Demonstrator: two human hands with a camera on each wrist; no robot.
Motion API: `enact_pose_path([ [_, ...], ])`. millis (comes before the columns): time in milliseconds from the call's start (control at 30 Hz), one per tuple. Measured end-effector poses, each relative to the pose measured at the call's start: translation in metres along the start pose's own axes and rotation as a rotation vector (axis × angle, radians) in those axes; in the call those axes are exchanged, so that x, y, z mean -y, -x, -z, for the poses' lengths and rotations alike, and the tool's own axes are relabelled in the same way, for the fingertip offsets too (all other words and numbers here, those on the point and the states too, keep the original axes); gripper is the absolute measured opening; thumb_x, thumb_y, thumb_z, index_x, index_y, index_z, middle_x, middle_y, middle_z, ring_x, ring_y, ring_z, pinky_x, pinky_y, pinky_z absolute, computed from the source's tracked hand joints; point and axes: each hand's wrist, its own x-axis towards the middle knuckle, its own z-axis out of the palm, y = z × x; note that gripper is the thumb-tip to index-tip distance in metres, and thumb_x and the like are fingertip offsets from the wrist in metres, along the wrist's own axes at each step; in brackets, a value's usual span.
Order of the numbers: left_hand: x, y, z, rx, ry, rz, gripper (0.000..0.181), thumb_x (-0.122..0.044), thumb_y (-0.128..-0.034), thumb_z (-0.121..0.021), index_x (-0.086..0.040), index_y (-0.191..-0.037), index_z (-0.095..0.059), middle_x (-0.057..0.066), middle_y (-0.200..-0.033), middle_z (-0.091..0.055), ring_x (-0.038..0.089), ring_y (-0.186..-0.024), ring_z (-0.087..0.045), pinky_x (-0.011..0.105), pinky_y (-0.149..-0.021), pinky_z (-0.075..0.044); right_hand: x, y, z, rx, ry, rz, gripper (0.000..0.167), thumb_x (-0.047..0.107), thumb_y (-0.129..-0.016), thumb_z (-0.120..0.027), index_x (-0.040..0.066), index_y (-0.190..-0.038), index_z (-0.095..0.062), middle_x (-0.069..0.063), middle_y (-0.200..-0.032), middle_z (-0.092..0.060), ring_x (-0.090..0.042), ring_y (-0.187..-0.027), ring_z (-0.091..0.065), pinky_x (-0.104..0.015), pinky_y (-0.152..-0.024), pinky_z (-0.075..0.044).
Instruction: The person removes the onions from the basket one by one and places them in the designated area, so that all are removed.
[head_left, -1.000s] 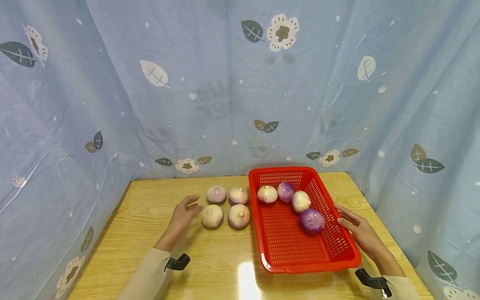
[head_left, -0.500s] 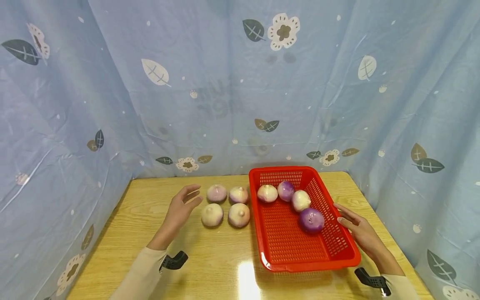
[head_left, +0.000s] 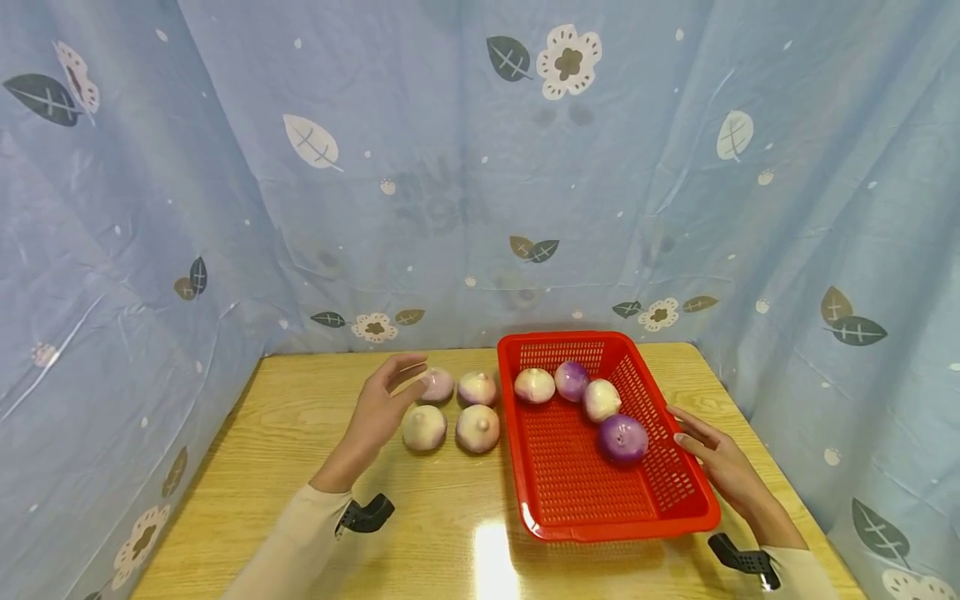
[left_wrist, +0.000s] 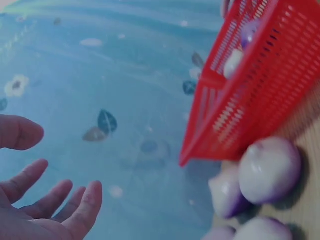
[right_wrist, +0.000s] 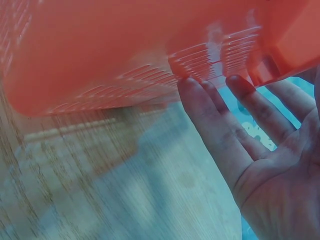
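My left hand [head_left: 384, 406] hovers beside the back-left purple-and-white onion [head_left: 438, 386], fingers loosely bent and apart, covering part of it in the head view. In the left wrist view the palm holds nothing, and the onions [left_wrist: 270, 170] lie off to the lower right. Three more stand close by: a back-right onion [head_left: 477, 388], a front-left onion [head_left: 424, 428] and a front-right onion [head_left: 477, 429]. My right hand [head_left: 718, 467] rests its fingertips [right_wrist: 190, 87] against the outer right wall of the red basket [head_left: 527, 500], fingers fairly straight.
Inside the basket lie several onions: a white one [head_left: 535, 387], a purple one [head_left: 572, 381], another white one [head_left: 602, 401] and a larger purple one [head_left: 623, 439]. A blue patterned curtain [head_left: 420, 183] encloses the wooden table [head_left: 442, 517] at the back and sides.
My left hand drew back a little to the left and up, then moved right and away from me to the back-left onion. The right hand and basket have stayed put.
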Motion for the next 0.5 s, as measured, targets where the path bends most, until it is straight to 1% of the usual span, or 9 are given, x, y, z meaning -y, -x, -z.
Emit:
enact_pose_path([
  [100, -0.012, 0.001, -0.009, 0.04, 0.021, -0.044, 0.04, -0.016, -0.0959, -0.063, -0.011, -0.135, -0.053, 0.008, -0.142, -0.054, 0.025, -0.136, -0.049, 0.046, -0.108, -0.045, 0.0, 0.0, 0.0, 0.004, -0.014, 0.001, 0.055, 0.014, -0.104, -0.046, 0.007, -0.155, -0.026, 0.026, -0.125, -0.059, -0.002, -0.104, -0.066, -0.032, -0.079, -0.06],
  [233, -0.025, 0.002, -0.023, 0.088, 0.024, -0.09, 0.038, -0.016, -0.0957, -0.061, -0.014, -0.133, -0.054, 0.007, -0.141, -0.055, 0.024, -0.135, -0.049, 0.045, -0.108, -0.046, 0.0, 0.001, -0.002, 0.018, -0.041, -0.025, 0.056, 0.015, -0.104, -0.046, 0.007, -0.155, -0.024, 0.026, -0.124, -0.06, -0.004, -0.104, -0.066, -0.034, -0.08, -0.061],
  [333, -0.033, -0.002, -0.035, 0.111, 0.041, -0.114, 0.038, -0.014, -0.095, -0.062, -0.013, -0.133, -0.055, 0.006, -0.14, -0.056, 0.023, -0.135, -0.05, 0.043, -0.108, -0.046, 0.002, 0.001, -0.003, 0.015, -0.045, -0.038, 0.057, 0.016, -0.104, -0.046, 0.007, -0.156, -0.023, 0.025, -0.123, -0.06, -0.005, -0.104, -0.066, -0.034, -0.08, -0.061],
  [500, -0.043, -0.011, -0.059, 0.154, 0.077, -0.145, 0.04, -0.012, -0.0928, -0.063, -0.012, -0.133, -0.055, 0.006, -0.14, -0.055, 0.022, -0.134, -0.05, 0.039, -0.107, -0.048, 0.004, 0.0, -0.001, 0.005, -0.038, -0.038, 0.056, 0.016, -0.105, -0.046, 0.008, -0.156, -0.024, 0.026, -0.123, -0.059, -0.004, -0.103, -0.066, -0.034, -0.08, -0.06],
])
